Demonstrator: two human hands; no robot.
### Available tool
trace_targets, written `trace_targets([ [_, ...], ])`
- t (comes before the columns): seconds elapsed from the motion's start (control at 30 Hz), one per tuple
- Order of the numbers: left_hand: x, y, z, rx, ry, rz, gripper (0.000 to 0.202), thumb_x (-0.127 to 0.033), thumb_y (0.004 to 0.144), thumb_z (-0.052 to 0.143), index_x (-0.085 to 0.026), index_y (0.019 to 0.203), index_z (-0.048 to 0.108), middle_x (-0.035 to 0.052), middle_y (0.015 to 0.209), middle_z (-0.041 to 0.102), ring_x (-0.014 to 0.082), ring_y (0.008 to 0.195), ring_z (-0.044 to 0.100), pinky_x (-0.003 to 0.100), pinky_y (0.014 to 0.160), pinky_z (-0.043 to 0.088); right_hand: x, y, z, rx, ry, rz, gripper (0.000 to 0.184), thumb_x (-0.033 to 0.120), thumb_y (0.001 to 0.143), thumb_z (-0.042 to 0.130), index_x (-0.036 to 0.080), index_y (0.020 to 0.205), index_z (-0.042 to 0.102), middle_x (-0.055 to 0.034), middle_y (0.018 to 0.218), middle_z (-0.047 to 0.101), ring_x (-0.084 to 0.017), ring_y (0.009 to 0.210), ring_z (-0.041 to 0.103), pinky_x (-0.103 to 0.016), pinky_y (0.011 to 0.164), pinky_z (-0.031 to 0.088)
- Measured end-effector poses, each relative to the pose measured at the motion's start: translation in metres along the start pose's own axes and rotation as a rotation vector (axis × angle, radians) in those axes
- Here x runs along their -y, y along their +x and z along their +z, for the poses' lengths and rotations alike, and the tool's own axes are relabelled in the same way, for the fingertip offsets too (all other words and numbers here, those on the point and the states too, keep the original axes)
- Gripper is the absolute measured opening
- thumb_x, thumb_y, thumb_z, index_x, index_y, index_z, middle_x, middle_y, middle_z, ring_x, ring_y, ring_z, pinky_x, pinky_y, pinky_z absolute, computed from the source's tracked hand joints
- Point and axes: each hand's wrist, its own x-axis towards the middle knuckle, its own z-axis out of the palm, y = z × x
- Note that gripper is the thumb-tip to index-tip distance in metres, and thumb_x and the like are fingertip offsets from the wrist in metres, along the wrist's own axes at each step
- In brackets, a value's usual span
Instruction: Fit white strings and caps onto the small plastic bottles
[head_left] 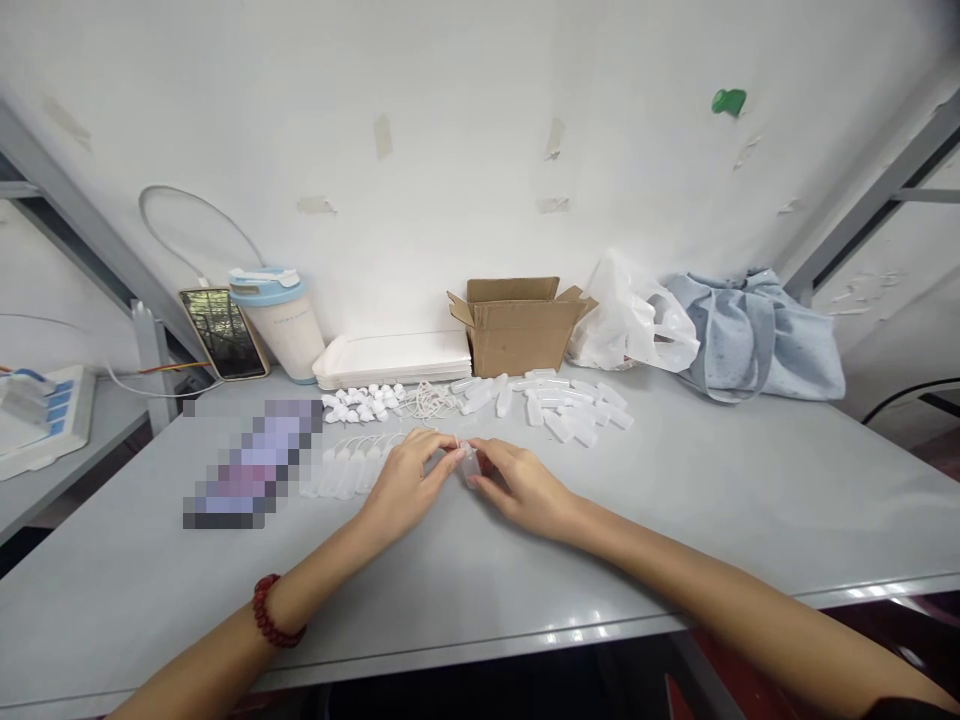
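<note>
Both hands meet over the middle of the grey table around one small translucent plastic bottle (470, 468). My left hand (416, 472) pinches at its top end, where the fingertips hide what is there. From the other side, my right hand (521, 485) is closed on the bottle with thumb and fingers. To the left, partly behind my left hand, lies a row of similar translucent bottles (337, 475) with thin white string loops at their tops. Small white caps (364, 402), a tangle of white strings (433, 401) and a loose heap of translucent bottles (566, 400) lie just beyond my hands.
A blurred-out flat object (255, 465) lies at left. Along the wall stand a propped phone (225, 335), a tumbler (281, 320), stacked white packets (397, 355), an open cardboard box (521, 335), a white plastic bag (626, 320) and a blue cloth bag (757, 335).
</note>
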Motion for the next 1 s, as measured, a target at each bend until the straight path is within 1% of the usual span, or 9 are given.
trace_targets([
  [0.1,-0.003,-0.002,-0.001,-0.137,0.046,-0.002,0.019,-0.033,0.085,0.051,-0.019,0.095,0.059,0.0058,0.095,0.065,0.0210,0.087,0.057,0.030,0.062,0.048,0.003,0.001,-0.001,-0.014,0.050,0.050,0.032,0.018,0.084,0.052,0.012,0.115,0.052,-0.0079,0.085,0.062,-0.018,0.072,0.057,-0.032,0.069,0.046],
  [0.2,-0.006,-0.006,-0.001,-0.210,0.109,0.154,0.011,-0.025,0.087,0.049,-0.019,0.092,0.055,0.0060,0.090,0.062,0.0198,0.086,0.056,0.032,0.070,0.048,0.007,0.002,-0.004,-0.028,0.143,0.111,0.029,0.018,0.082,0.054,0.011,0.110,0.056,-0.0073,0.084,0.063,-0.017,0.071,0.057,-0.031,0.070,0.046],
  [0.27,-0.007,-0.008,-0.002,-0.165,0.158,0.295,0.011,-0.020,0.086,0.047,-0.018,0.095,0.053,0.0065,0.090,0.060,0.0201,0.088,0.054,0.035,0.078,0.047,0.010,0.003,-0.006,-0.034,0.222,0.157,0.027,0.017,0.081,0.054,0.011,0.107,0.058,-0.0051,0.080,0.062,-0.015,0.069,0.056,-0.029,0.067,0.046],
  [0.33,-0.009,-0.009,-0.002,-0.107,0.218,0.379,0.022,-0.020,0.084,0.051,-0.017,0.105,0.051,0.0097,0.098,0.057,0.0228,0.095,0.053,0.038,0.082,0.046,0.012,0.004,-0.007,-0.030,0.301,0.204,0.027,0.016,0.081,0.054,0.012,0.108,0.058,-0.0032,0.078,0.061,-0.014,0.068,0.055,-0.026,0.064,0.045],
  [0.43,-0.009,-0.010,-0.002,-0.074,0.325,0.444,0.039,-0.025,0.081,0.056,-0.015,0.118,0.047,0.0152,0.115,0.052,0.0285,0.107,0.048,0.043,0.088,0.044,0.011,0.004,-0.008,-0.023,0.414,0.263,0.027,0.018,0.081,0.055,0.013,0.107,0.059,-0.0015,0.076,0.060,-0.013,0.067,0.054,-0.025,0.063,0.044],
  [0.57,-0.006,-0.010,0.000,-0.051,0.438,0.510,0.040,-0.026,0.083,0.055,-0.014,0.120,0.047,0.0159,0.120,0.053,0.0315,0.113,0.046,0.047,0.092,0.041,0.008,0.004,-0.005,-0.004,0.535,0.291,0.027,0.021,0.082,0.056,0.014,0.108,0.058,-0.0012,0.077,0.059,-0.012,0.067,0.054,-0.025,0.064,0.044],
  [0.77,-0.006,-0.008,-0.005,-0.028,0.401,0.467,0.033,-0.022,0.082,0.055,-0.015,0.115,0.053,0.0136,0.113,0.058,0.0284,0.108,0.050,0.044,0.089,0.044,0.008,0.004,-0.004,0.006,0.568,0.327,0.025,0.021,0.082,0.056,0.014,0.105,0.059,-0.0017,0.076,0.062,-0.013,0.068,0.058,-0.027,0.065,0.046],
  [0.87,0.002,-0.003,-0.021,0.016,0.335,0.394,0.032,-0.025,0.079,0.059,-0.017,0.109,0.056,0.0106,0.110,0.060,0.0266,0.105,0.051,0.042,0.089,0.044,0.009,0.004,-0.007,0.008,0.483,0.341,0.023,0.019,0.083,0.055,0.014,0.104,0.060,-0.0027,0.077,0.064,-0.013,0.069,0.060,-0.028,0.066,0.047],
  [1.0,0.023,0.003,-0.046,0.130,0.296,0.219,0.038,-0.035,0.070,0.068,-0.020,0.103,0.058,0.0069,0.106,0.061,0.0269,0.105,0.049,0.040,0.088,0.044,0.009,0.004,-0.012,0.003,0.458,0.376,0.023,0.022,0.084,0.055,0.015,0.105,0.060,-0.0037,0.084,0.064,-0.012,0.064,0.060,-0.027,0.063,0.047],
])
